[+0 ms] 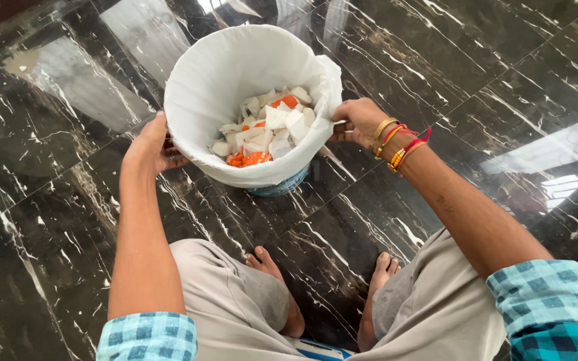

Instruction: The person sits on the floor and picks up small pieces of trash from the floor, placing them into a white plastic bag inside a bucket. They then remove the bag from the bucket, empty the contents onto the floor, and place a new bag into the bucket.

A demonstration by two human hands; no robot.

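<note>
White liner (222, 73) w/ paper scraps (269, 127), both hands' fingers (168, 157) seemingly grip rim.

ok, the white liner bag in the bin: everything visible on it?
The white liner bag is thin plastic, opened wide and folded over the rim of a small bin, whose blue base shows below. It stands upright on the dark marble floor. Inside lie white and orange scraps. The left hand grips its left edge; the right hand pinches the right edge.
</note>
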